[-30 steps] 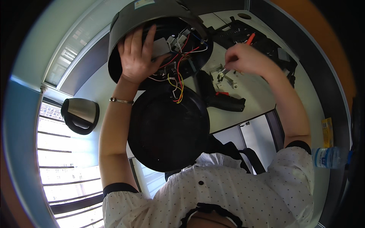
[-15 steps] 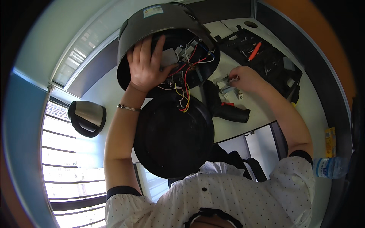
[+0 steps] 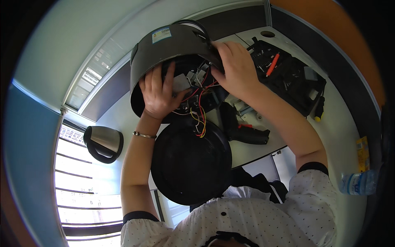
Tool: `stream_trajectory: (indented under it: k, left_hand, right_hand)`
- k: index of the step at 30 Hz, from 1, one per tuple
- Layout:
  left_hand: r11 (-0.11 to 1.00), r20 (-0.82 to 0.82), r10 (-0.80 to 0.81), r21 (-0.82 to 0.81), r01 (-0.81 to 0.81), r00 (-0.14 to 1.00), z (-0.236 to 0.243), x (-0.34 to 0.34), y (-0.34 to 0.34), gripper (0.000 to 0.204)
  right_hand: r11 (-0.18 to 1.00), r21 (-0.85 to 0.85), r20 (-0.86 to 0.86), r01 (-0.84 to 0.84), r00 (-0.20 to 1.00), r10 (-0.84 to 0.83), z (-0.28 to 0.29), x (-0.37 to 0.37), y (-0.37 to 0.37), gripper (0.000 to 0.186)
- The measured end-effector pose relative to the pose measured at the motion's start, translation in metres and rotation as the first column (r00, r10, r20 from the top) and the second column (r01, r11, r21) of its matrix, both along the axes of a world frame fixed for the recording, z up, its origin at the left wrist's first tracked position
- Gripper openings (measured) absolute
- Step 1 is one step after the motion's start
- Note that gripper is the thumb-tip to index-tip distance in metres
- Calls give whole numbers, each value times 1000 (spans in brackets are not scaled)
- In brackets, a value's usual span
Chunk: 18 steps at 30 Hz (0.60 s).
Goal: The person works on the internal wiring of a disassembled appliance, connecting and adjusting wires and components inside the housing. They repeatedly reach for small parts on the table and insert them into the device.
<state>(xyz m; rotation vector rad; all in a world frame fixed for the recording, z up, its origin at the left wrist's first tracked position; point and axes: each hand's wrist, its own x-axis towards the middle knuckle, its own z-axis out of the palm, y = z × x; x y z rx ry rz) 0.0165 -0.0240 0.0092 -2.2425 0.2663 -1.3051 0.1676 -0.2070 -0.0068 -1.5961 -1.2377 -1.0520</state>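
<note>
A dark grey, drum-shaped appliance housing (image 3: 175, 47) lies tipped with its opening toward me, showing wires and small parts inside. My left hand (image 3: 158, 90) reaches into the opening, fingers stretched out and spread, beside a flat grey part (image 3: 181, 82). My right hand (image 3: 237, 68) grips the right rim, its thumb at the opening and its fingers over the outer side. Red, yellow and white wires (image 3: 202, 119) hang from the housing to a round black cover (image 3: 191, 164) below it. To the right of the cover lies a black power drill (image 3: 242, 131), partly under my right forearm.
An open black tool case (image 3: 290, 78) holds bits and a red-handled tool (image 3: 273, 64). Beside it lies a yellow-and-black screwdriver (image 3: 319, 109). A kettle (image 3: 103, 143) stands at the left; a water bottle (image 3: 358, 182) and yellow box (image 3: 363, 154) are at the right.
My right hand has left the small parts near the drill and moved up-left onto the housing's rim. My left hand stays inside the opening. The whole view has shifted slightly.
</note>
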Motion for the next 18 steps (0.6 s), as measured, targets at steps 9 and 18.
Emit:
stream_trajectory:
  k: [9, 18]
  left_hand:
    - [1000, 14, 10, 16, -10, 1000, -2, -2, -1, 79]
    - [996, -109, 33, -81, -41, 994, 3, -11, -7, 80]
  right_hand:
    - [999, 44, 52, -19, 999, 17, 3, -2, 15, 48]
    - [998, 49, 69, -38, 997, 35, 1, -3, 15, 52]
